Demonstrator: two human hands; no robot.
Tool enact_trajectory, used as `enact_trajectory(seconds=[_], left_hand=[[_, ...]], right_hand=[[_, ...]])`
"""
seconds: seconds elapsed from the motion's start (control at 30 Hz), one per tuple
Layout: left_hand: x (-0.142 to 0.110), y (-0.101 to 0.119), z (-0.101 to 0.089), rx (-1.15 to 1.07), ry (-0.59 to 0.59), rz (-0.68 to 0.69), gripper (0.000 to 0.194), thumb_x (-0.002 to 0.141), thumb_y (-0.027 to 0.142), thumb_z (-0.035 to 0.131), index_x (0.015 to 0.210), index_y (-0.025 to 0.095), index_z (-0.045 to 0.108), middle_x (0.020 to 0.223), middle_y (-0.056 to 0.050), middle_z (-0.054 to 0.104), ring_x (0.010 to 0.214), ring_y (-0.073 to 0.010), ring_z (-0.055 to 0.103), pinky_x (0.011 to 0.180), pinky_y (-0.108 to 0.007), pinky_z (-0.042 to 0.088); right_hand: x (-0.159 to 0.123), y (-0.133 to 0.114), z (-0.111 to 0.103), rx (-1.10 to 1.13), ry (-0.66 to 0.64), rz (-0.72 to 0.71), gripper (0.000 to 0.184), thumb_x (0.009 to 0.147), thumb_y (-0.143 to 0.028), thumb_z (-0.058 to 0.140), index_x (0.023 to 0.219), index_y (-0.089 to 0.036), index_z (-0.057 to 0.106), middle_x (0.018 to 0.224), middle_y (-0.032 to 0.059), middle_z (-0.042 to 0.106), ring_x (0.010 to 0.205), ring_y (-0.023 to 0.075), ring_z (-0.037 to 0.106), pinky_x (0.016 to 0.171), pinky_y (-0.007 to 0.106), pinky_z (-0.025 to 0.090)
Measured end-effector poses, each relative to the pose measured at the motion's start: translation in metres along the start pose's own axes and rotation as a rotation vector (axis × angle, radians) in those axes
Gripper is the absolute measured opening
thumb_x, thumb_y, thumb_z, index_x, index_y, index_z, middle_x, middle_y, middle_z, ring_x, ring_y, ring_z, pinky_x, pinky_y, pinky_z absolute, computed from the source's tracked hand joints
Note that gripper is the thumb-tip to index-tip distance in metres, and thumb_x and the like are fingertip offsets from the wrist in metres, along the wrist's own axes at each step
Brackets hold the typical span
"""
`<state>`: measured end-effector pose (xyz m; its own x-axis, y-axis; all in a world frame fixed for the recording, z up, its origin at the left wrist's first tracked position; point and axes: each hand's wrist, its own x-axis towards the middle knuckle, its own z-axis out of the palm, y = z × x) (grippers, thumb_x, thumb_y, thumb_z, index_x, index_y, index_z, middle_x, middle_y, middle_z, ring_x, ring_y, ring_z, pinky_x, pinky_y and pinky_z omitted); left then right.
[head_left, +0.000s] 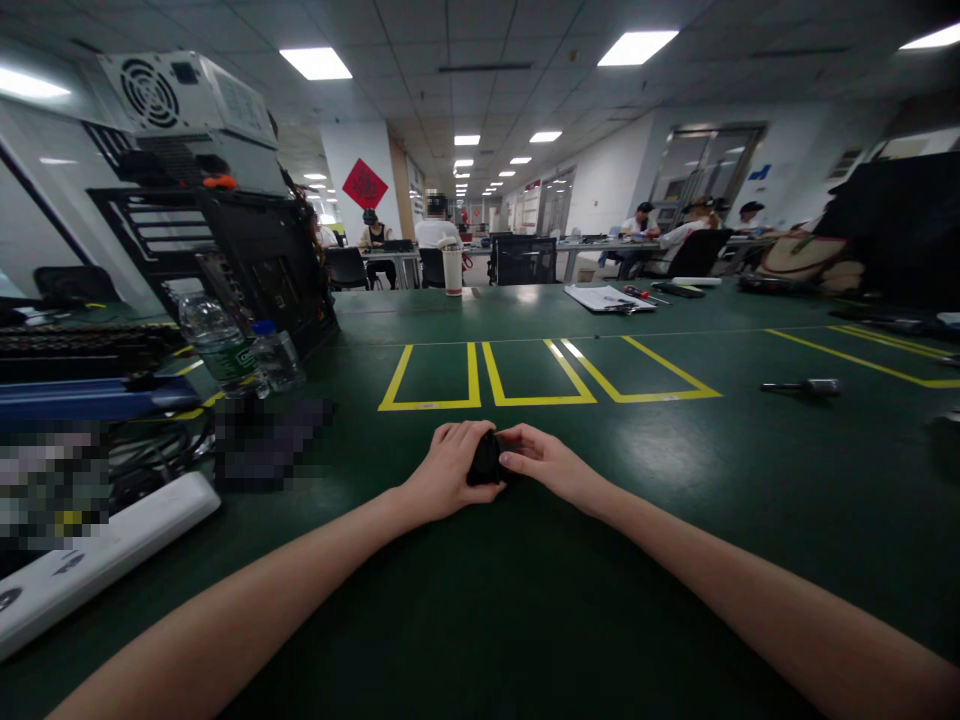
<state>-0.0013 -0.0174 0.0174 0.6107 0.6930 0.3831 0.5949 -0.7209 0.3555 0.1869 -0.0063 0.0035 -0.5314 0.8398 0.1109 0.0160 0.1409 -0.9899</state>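
Between my two hands, just in front of the yellow tape outlines, is a small black object (484,460) with a rounded shape; its kind is too dark to make out. My left hand (448,466) wraps round its left side, fingers over the top and thumb along the near edge. From the right, my right hand (551,465) meets it with curled fingers and thumb at its edge. The fingers partly hide the object, which is at the green tabletop (480,610).
Yellow tape outlines (540,402) lie beyond my hands. At left are a white power strip (112,560), a water bottle (214,335) and a black computer case (262,270). A screwdriver (802,387) lies right. Farther back are a clipboard (604,298) and white cup (452,265); several people sit beyond.
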Motion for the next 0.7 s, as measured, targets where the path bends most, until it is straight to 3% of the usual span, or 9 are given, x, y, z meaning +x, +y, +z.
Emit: enact_trajectory(seconds=[0.2, 0.4, 0.7], left_hand=[[-0.002, -0.0032, 0.006, 0.022, 0.049, -0.013, 0.059, 0.067, 0.033, 0.063, 0.116, 0.022, 0.032, 0.109, -0.006, 0.048, 0.103, -0.0238, 0.045, 0.093, -0.042, 0.026], [-0.0023, -0.0015, 0.0053, 0.025, 0.053, -0.002, 0.059, 0.068, 0.034, 0.063, 0.116, 0.021, 0.032, 0.109, -0.006, 0.049, 0.103, -0.0232, 0.045, 0.093, -0.04, 0.026], [-0.0032, -0.0017, 0.0036, 0.026, 0.046, 0.0, 0.058, 0.068, 0.033, 0.062, 0.117, 0.022, 0.032, 0.11, -0.006, 0.048, 0.104, -0.0231, 0.044, 0.094, -0.041, 0.026]], right_hand=[[-0.0032, -0.0028, 0.0021, 0.068, -0.085, -0.052, 0.036, 0.067, -0.018, 0.066, 0.095, -0.021, 0.044, 0.105, 0.0028, 0.049, 0.097, 0.017, 0.052, 0.086, 0.037, 0.043], [0.0, -0.0005, 0.0042, 0.031, 0.01, -0.081, 0.021, 0.075, -0.027, 0.059, 0.091, -0.02, 0.047, 0.094, 0.0015, 0.053, 0.092, 0.0161, 0.053, 0.085, 0.037, 0.041], [-0.0008, -0.0005, 0.0002, 0.026, -0.037, -0.001, 0.031, 0.072, -0.025, 0.061, 0.1, -0.019, 0.048, 0.106, 0.0049, 0.051, 0.101, 0.0189, 0.051, 0.091, 0.04, 0.038]])
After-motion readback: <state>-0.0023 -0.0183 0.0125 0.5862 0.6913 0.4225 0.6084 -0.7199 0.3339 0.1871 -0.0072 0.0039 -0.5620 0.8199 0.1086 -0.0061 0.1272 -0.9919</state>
